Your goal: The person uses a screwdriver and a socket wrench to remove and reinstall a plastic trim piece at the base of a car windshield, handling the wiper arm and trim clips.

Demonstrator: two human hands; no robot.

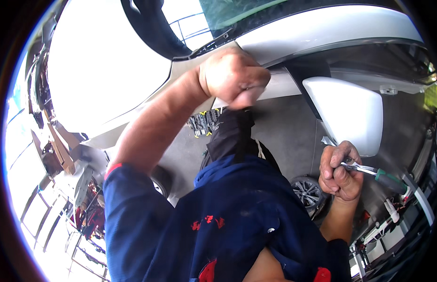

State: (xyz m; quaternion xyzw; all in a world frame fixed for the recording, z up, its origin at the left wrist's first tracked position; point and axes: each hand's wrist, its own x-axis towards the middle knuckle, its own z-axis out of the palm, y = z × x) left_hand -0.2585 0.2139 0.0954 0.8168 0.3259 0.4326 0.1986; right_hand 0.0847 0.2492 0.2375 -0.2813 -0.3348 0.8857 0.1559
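Observation:
My left hand [235,77] is closed in a fist in front of the white car's body, near the lower corner of the windscreen. It is slightly blurred, and whatever is between its fingers is hidden. My right hand [341,173] is closed around the metal end of pliers [390,182] with green and grey handles, which point away to the right. Just beyond that hand is the car's white side mirror [346,113], on a black mount [305,91].
The white bonnet [101,61] fills the far left. On the grey floor [284,131] lies a tray of tools [204,123] near my legs. A wheel [308,191] shows at lower right, another [162,181] at left. Cardboard [62,148] and racks stand along the left side.

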